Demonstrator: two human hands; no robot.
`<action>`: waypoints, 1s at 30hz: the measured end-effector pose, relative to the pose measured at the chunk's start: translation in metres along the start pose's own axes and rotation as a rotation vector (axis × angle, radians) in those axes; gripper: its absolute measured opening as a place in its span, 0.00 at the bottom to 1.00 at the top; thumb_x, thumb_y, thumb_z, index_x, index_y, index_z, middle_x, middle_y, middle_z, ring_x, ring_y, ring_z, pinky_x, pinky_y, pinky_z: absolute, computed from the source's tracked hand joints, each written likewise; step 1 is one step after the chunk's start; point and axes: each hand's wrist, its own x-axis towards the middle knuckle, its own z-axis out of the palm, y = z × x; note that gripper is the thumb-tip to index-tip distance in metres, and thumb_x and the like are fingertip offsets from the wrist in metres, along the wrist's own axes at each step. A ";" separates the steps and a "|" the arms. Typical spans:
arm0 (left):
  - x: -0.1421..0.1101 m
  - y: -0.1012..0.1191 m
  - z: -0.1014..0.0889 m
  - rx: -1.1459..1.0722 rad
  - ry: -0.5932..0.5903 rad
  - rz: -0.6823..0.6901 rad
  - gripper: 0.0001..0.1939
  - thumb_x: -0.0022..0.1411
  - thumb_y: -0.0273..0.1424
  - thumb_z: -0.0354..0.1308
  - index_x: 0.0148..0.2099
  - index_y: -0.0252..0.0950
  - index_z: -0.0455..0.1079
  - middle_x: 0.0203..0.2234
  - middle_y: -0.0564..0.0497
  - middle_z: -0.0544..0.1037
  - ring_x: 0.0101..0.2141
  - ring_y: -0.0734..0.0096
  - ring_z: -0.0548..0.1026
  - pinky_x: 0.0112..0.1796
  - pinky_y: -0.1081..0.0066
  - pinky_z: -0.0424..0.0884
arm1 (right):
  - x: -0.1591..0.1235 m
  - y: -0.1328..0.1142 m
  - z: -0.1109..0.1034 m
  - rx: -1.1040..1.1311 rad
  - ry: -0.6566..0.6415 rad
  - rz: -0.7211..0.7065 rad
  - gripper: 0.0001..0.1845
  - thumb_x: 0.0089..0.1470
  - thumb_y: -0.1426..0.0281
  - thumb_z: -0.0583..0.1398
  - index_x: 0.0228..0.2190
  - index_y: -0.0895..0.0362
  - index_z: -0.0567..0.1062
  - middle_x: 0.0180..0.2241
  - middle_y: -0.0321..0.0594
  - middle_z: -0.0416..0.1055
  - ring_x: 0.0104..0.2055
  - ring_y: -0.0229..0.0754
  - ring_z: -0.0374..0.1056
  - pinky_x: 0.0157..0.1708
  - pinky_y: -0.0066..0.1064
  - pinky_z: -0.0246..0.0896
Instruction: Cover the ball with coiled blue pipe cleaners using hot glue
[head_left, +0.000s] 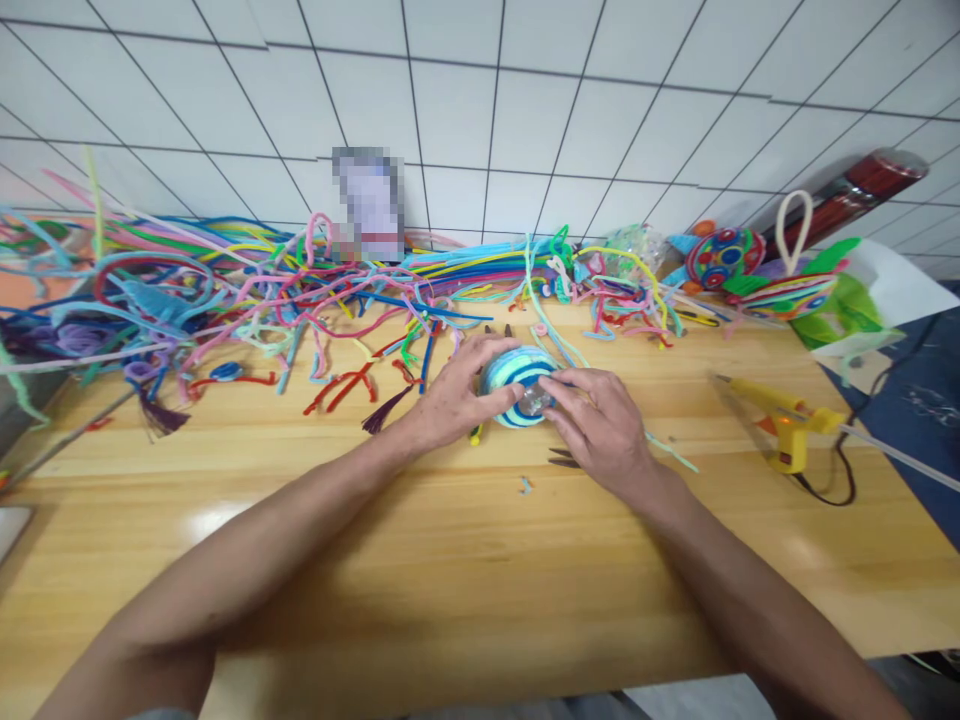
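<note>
A round ball wrapped in blue, turquoise and pale green pipe cleaner [517,362] sits between my hands over the middle of the table. A clear, shiny patch [535,400] shows on the side facing me, where no pipe cleaner covers it. My left hand [461,395] grips the ball from the left, its thumb lying across the front. From the right, my right hand [596,415] pinches at the ball's edge beside the clear patch. Dark pointed metal tips [564,458] poke out under my right hand; the rest of that tool is hidden.
Tangled coloured pipe cleaners [247,300] run along the wall. A yellow glue gun [791,425] with its cord lies at the right. Behind it are decorated colourful pieces [724,258] and a dark red cylinder [847,205]. A purple tassel [386,412] lies left of my hands.
</note>
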 end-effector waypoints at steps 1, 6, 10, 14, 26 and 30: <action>0.000 0.000 0.000 0.018 -0.001 0.020 0.27 0.71 0.47 0.64 0.66 0.43 0.71 0.63 0.42 0.75 0.66 0.51 0.70 0.69 0.48 0.64 | 0.000 0.000 0.000 0.007 0.000 -0.001 0.33 0.66 0.75 0.65 0.69 0.50 0.69 0.54 0.51 0.79 0.54 0.52 0.76 0.53 0.47 0.75; 0.002 -0.002 -0.002 0.056 -0.018 0.059 0.25 0.72 0.45 0.63 0.67 0.43 0.70 0.63 0.43 0.75 0.65 0.50 0.71 0.69 0.47 0.63 | -0.001 0.000 0.000 0.043 -0.017 0.026 0.32 0.66 0.74 0.64 0.69 0.48 0.70 0.53 0.48 0.80 0.53 0.52 0.77 0.53 0.47 0.74; 0.002 -0.002 -0.001 0.072 -0.019 0.076 0.25 0.72 0.43 0.63 0.66 0.42 0.70 0.62 0.43 0.76 0.64 0.51 0.71 0.68 0.47 0.64 | -0.001 0.000 -0.001 0.023 -0.010 0.017 0.30 0.66 0.75 0.63 0.67 0.49 0.71 0.51 0.48 0.80 0.52 0.51 0.77 0.52 0.46 0.75; 0.002 -0.002 0.000 0.077 -0.014 0.092 0.24 0.72 0.43 0.63 0.65 0.41 0.70 0.61 0.42 0.77 0.64 0.51 0.72 0.67 0.49 0.66 | -0.001 -0.001 -0.001 -0.008 0.004 0.003 0.28 0.66 0.75 0.64 0.65 0.51 0.73 0.50 0.49 0.80 0.51 0.51 0.77 0.51 0.45 0.75; 0.000 0.001 -0.004 0.054 -0.067 0.059 0.25 0.74 0.46 0.60 0.67 0.43 0.67 0.64 0.43 0.73 0.66 0.51 0.69 0.69 0.48 0.63 | -0.005 -0.001 0.002 -0.006 0.009 0.016 0.32 0.66 0.73 0.64 0.69 0.49 0.69 0.53 0.50 0.79 0.54 0.53 0.76 0.52 0.47 0.74; -0.001 0.002 -0.006 0.028 -0.086 0.049 0.24 0.76 0.45 0.56 0.67 0.42 0.67 0.64 0.43 0.73 0.66 0.51 0.68 0.70 0.49 0.62 | -0.005 -0.003 0.003 -0.018 0.013 0.007 0.32 0.66 0.73 0.64 0.68 0.51 0.69 0.52 0.51 0.79 0.53 0.53 0.76 0.52 0.47 0.75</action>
